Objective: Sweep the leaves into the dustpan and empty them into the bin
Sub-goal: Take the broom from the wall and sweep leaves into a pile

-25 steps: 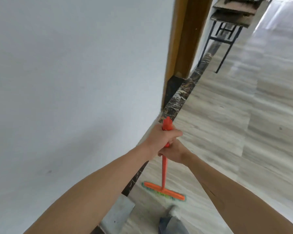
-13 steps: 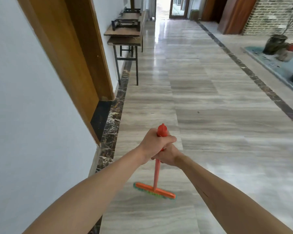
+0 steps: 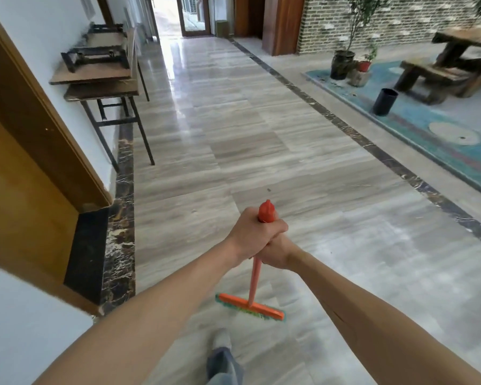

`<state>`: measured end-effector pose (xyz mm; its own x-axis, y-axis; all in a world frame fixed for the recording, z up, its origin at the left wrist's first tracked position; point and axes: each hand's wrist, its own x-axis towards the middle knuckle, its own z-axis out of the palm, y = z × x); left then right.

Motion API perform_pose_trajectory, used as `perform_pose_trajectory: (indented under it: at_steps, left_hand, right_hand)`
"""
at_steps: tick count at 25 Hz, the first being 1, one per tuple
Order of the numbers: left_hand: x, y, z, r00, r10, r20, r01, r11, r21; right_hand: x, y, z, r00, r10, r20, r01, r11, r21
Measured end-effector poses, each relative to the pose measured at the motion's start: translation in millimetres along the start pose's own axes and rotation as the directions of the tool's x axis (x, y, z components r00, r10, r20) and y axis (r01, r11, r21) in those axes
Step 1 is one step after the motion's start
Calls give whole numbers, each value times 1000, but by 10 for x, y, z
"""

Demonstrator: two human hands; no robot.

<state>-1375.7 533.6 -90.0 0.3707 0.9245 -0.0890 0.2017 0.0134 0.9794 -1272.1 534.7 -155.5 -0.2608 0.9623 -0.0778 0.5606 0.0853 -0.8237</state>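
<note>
I hold an orange broom (image 3: 254, 284) upright in front of me, its green-bristled head (image 3: 250, 306) near the grey tiled floor. My left hand (image 3: 252, 232) grips the top of the handle, just under its orange tip. My right hand (image 3: 278, 252) is wrapped around the handle directly below the left. A black cylindrical bin (image 3: 384, 102) stands at the far right on a blue carpet (image 3: 439, 140), well away from the broom. No dustpan shows. Small leaf specks lie on the carpet near the plant pots.
A wooden door frame (image 3: 39, 140) and white wall run along my left. Stacked folding tables (image 3: 100, 79) stand against that wall ahead. Potted plants (image 3: 345, 62) and a heavy wooden bench (image 3: 439, 76) sit at the far right. My foot (image 3: 222, 357) is below the broom.
My view has swung right from the white wall to the open corridor, bringing the carpet, bin and plants into sight. Both hands keep the same grip on the broom.
</note>
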Motion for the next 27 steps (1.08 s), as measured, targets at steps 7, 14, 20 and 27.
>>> perform_pose_trajectory:
  at_steps: [7, 14, 20, 27]
  left_hand:
    - [1421, 132, -570, 998, 44, 52, -44, 999, -6]
    - [2809, 176, -658, 990, 57, 132, -58, 998, 6]
    - [4246, 216, -477, 993, 61, 103, -61, 998, 4]
    - [6155, 559, -202, 992, 16, 121, -17, 1000, 10]
  right_hand:
    - [1366, -7, -476, 994, 81, -79, -85, 995, -52]
    - [2474, 382, -1107, 985, 47, -165, -69, 988, -136]
    - [3518, 889, -1896, 975, 2, -220, -21, 996, -86]
    - [4833, 1589, -3186, 974, 142, -177, -168, 976, -139]
